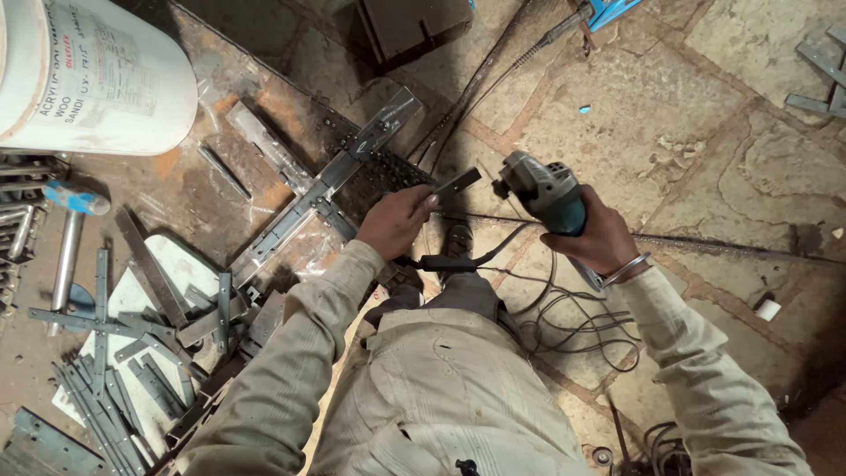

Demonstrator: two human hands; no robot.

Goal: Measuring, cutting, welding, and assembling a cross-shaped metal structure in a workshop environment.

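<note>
The left hand [398,220] grips a flat metal strip [458,183] (dark, short), while the right hand [592,236] is closed around an angle grinder [545,194] above the stone floor [705,132].

Head-worn view, steeply downward, close.

The right hand [592,236] gripped an angle grinder [545,196] with a matt grey metal head and a smooth teal plastic body; a shiny metal bangle [627,268] ringed that wrist. The left hand [397,220] held a short flat strip [458,183] of dull dark steel. On the left lay a heap of grey steel flat bars [115,388], matt and scuffed. Far left stood a smooth, glossy white plastic bucket [97,75]. The floor [687,132] was rough, cracked stone, dusty and matt. The sleeves [291,370] were ribbed beige cloth, stained. A black rubbery cable [564,326] lay coiled near the person.
</note>
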